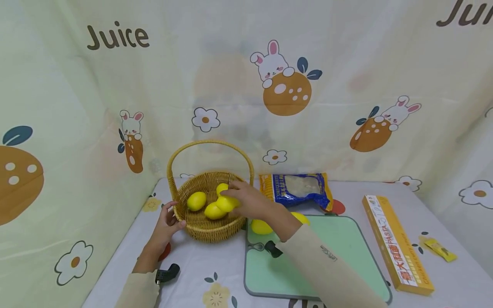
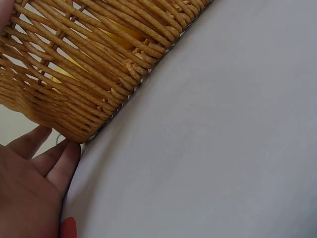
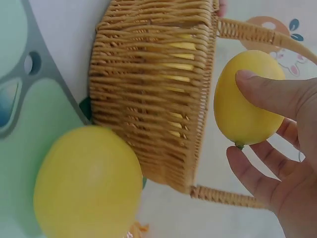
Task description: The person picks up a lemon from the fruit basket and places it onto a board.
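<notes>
A wicker basket (image 1: 209, 234) with a tall arched handle stands at the back left of the table. My left hand (image 1: 166, 226) grips its left side; in the left wrist view, fingertips (image 2: 69, 151) meet the bottom edge of the weave (image 2: 99, 74). Over the basket's opening, my right hand (image 1: 250, 199) holds a yellow lemon (image 3: 247, 99) between thumb and fingers. Inside lie a lemon (image 1: 196, 201) at the left, another (image 1: 214, 211) at the front and one (image 1: 222, 188) farther back, partly hidden. Two more lemons, one nearer (image 1: 262, 227), rest on the green cutting board (image 1: 343, 252), partly behind my right forearm.
Behind the board lies a blue and yellow pasta bag (image 1: 296, 190). An orange and white pasta box (image 1: 398, 244) lies right of the board, with a small yellow packet (image 1: 441, 249) beyond it. A printed cloth (image 1: 231, 77) hangs around the table's back and sides.
</notes>
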